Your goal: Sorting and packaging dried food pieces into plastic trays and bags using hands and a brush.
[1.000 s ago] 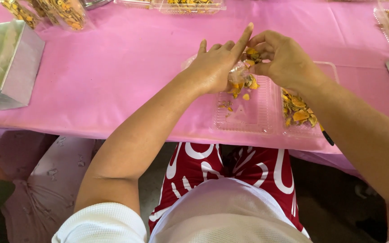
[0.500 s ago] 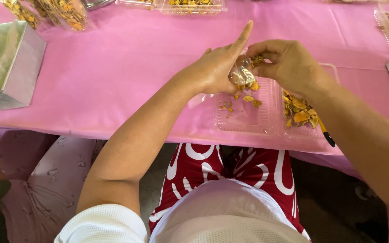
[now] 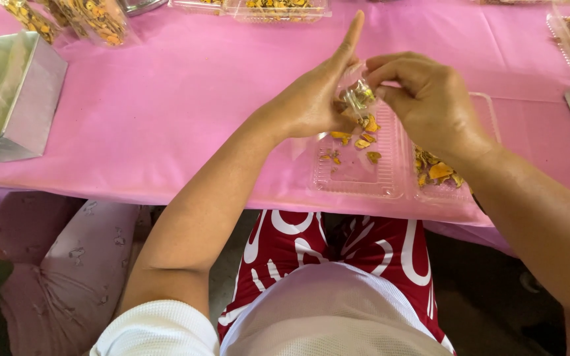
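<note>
Both hands meet above the tray: my left hand (image 3: 311, 102) cups a small clear bag (image 3: 356, 95) with its index finger stuck straight up, and my right hand (image 3: 423, 99) pinches the bag's top edge, fingers curled tight on the film. A second ago the bag sat lower, almost on the tray, with loose chips under the fingers; now I have it lifted clear and bunched between the two hands, so I judge the filling is about over and the mouth is being gathered shut.

Inside the bag I see a few yellow-brown chips (image 3: 363, 94). Just under it more chips (image 3: 366, 140) lie scattered in the near half of the clear tray (image 3: 357, 184), and a bigger heap (image 3: 438, 171) sits in the far half, partly hidden by my right wrist. The tray rests at the near edge of the pink cloth (image 3: 166, 112). Well off to the left stands a silver box (image 3: 14, 99); filled bags (image 3: 94, 20) and other trays (image 3: 278, 8) line the far edge
</note>
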